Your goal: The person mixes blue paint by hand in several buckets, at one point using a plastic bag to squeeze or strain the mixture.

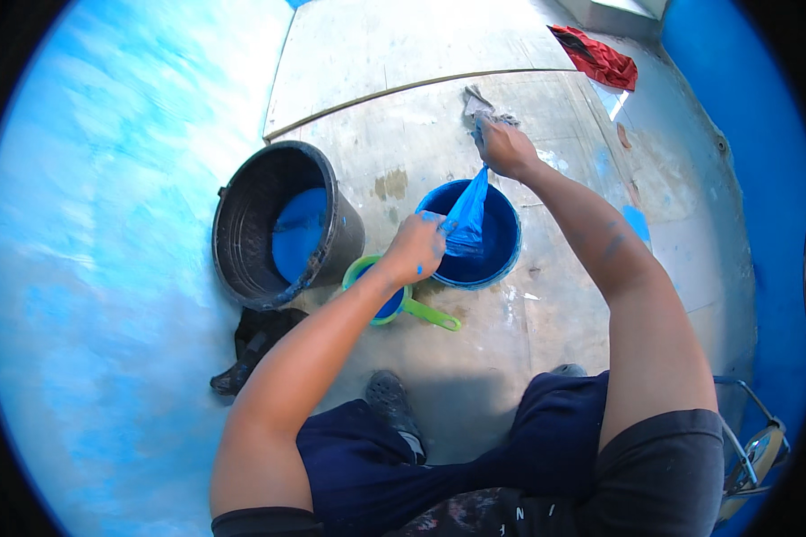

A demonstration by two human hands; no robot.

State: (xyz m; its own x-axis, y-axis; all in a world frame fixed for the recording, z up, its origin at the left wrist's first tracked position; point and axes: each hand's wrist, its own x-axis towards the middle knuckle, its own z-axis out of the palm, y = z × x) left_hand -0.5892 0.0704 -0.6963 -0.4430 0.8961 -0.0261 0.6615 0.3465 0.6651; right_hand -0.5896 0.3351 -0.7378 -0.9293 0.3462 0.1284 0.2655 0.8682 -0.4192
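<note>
A limp blue piece of cloth or thin plastic (467, 224), wet with paint, is stretched between my two hands above a bucket of blue paint (510, 255). My left hand (418, 246) is closed on its lower, wider part at the bucket's left rim. Higher up and beyond the rim, my right hand (506, 150) grips its narrow, gathered end. Crumpled grey-white cloth (477, 105) shows just past my right fingers; whether it joins the blue piece, I cannot tell. Blue smears mark both hands. Partly under my left wrist, a green dipper (432, 315) holds blue paint.
A large black bucket (340, 210) with blue inside leans at the left, black crumpled material (258, 345) beside it. Paint-stained boards (376, 107) form the floor. Red cloth (597, 58) lies far right; a metal-framed object (754, 452) stands near right. Blue-painted walls (90, 268) rise alongside.
</note>
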